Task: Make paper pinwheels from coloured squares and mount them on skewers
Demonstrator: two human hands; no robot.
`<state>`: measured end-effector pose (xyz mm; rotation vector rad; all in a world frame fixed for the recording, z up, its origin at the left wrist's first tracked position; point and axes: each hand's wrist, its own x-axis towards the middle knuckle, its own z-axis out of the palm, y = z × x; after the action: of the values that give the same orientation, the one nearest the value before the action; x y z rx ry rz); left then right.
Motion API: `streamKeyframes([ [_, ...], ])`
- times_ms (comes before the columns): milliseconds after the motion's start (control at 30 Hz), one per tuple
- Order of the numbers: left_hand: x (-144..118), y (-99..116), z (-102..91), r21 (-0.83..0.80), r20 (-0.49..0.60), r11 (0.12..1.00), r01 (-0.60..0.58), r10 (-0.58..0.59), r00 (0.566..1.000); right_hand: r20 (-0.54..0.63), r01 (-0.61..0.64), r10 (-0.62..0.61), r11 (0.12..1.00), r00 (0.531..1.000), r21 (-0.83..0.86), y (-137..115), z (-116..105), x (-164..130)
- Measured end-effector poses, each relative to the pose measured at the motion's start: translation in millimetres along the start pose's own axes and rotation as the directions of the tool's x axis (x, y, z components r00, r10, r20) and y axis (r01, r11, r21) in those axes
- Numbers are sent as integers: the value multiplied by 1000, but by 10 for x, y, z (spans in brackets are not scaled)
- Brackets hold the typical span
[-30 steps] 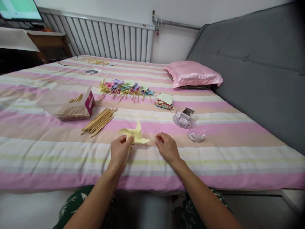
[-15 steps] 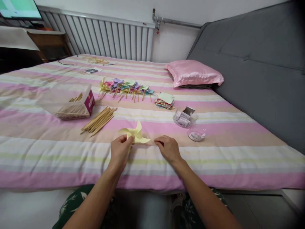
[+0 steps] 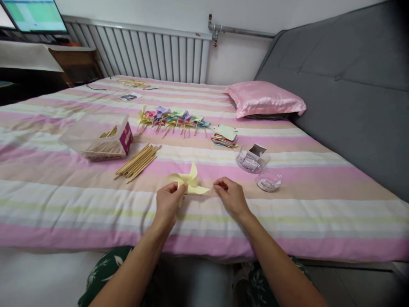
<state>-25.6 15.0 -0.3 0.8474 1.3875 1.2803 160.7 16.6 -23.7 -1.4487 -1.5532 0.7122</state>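
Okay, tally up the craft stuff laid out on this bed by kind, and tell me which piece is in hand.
Yellow pinwheel, held by the left hand: 1
Row of finished pinwheels: 1
Loose stick bundle: 1
Clear stick box: 1
Paper square stack: 1
Small clear containers: 2
Total: 7

**Where things lie on the bed**

The paper pinwheel (image 3: 189, 182) sits on the bed (image 3: 47, 200) near its front edge, between the left hand (image 3: 168, 202) and right hand (image 3: 230, 197). Behind and to the left lies a bundle of sticks (image 3: 138, 160), with a plastic box (image 3: 101, 137) further left. A row of finished pinwheels (image 3: 174, 118) lies behind, a paper stack (image 3: 225, 136) at its right. Two small jars (image 3: 258, 165) stand to the right, and the pillow (image 3: 264, 99) lies behind them.
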Motion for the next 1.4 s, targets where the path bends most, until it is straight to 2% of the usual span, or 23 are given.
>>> streamKeyframes([
  [67, -9, -18, 8, 12, 11, 1000, -18, 18, 1000, 8, -49, 49, 967, 999, 248, -25, -31, -19],
  [133, -26, -36, 26, 13, 25, 999, -29, 29, 999, 32, -88, 82, 902, 996, 423, -90, -44, -57],
  [233, -81, -49, 76, 9, 44, 1000, -13, 12, 999, 61, -83, 60, 856, 996, 510, -224, -21, -143],
  [333, -161, -31, 139, 25, 72, 1000, -4, 2, 997, 65, 1, -34, 887, 997, 462, -325, 28, -227],
  [467, -243, 11, 190, 34, 97, 999, -20, 17, 995, 9, 119, -128, 947, 992, 298, -355, 86, -300],
  [600, -253, 1, 185, 2, 180, 1000, -21, 20, 984, -22, 98, -95, 968, 995, 231, -329, 128, -334],
  [833, -220, -59, 141, -23, 290, 997, -68, 72, 954, -83, 78, -57, 958, 995, 275, -325, 141, -330],
  [1100, -229, -28, 141, -65, 309, 996, -64, 81, 947, -80, 56, -36, 960, 996, 274, -321, 126, -323],
  [1400, -215, -25, 145, -91, 327, 993, -75, 101, 940, -52, -4, 23, 937, 998, 348, -315, 139, -324],
])
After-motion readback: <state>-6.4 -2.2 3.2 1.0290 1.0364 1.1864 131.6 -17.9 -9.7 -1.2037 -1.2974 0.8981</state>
